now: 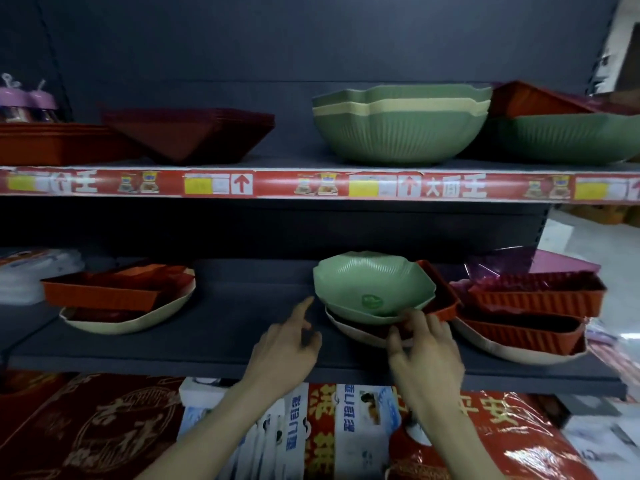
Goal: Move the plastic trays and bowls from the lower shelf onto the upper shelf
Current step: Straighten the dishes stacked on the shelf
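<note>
Left of the loose, empty left grip, a red tray waits on the lower shelf; the right grip pinches the rim of the green bowl there. Ribbed red trays lie right of it, so much is left, though the upper shelf above holds several pieces.

In front of me a dark back panel fills the wall. Far up on my left stand jars with purple lids. A red price strip with yellow labels runs across. At middle left lie white wrapped packs. Below, I see red packages with gold characters, and white-blue packs beside them.
</note>
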`<state>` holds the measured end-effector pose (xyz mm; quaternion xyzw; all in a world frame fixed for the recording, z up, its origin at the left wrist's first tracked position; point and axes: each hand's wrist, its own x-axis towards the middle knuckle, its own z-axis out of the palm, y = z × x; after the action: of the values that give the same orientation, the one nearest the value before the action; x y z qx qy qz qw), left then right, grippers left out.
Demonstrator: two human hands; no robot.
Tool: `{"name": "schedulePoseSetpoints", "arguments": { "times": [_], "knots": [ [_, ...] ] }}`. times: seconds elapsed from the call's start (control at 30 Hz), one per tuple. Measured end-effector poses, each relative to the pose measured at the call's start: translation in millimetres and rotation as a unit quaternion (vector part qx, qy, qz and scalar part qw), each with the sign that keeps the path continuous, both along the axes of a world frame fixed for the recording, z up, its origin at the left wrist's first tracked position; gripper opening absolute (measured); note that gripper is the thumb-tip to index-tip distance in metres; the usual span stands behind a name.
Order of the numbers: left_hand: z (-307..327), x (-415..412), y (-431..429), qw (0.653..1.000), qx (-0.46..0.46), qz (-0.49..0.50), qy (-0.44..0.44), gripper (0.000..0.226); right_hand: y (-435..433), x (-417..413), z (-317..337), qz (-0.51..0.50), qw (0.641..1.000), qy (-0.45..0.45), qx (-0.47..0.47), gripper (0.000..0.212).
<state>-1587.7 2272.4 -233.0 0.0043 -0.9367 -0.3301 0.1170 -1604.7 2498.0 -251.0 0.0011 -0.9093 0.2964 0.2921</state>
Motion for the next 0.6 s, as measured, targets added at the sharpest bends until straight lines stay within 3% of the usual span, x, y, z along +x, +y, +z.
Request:
{"name": "schedulePoseSetpoints", "arguments": {
  "times": [0.2,0.47,0.6],
  "knots": [
    [-16,-33,15,0.996,0.088,-0.007,0.024,0.084,-13,-22,-2,0.012,0.999,-0.035,-0.026,0.040],
    [-35,-61,16,0.986,0.153,-0.026,0.068,0.071,2,-30,-5,-0.016,0.996,-0.089,0.001,0.047],
    [-42,-69,12,0.978,0.185,-0.024,0.095,0.053,-3,-26,-9,-0.017,0.995,-0.096,0.015,0.055]
  ]
}}
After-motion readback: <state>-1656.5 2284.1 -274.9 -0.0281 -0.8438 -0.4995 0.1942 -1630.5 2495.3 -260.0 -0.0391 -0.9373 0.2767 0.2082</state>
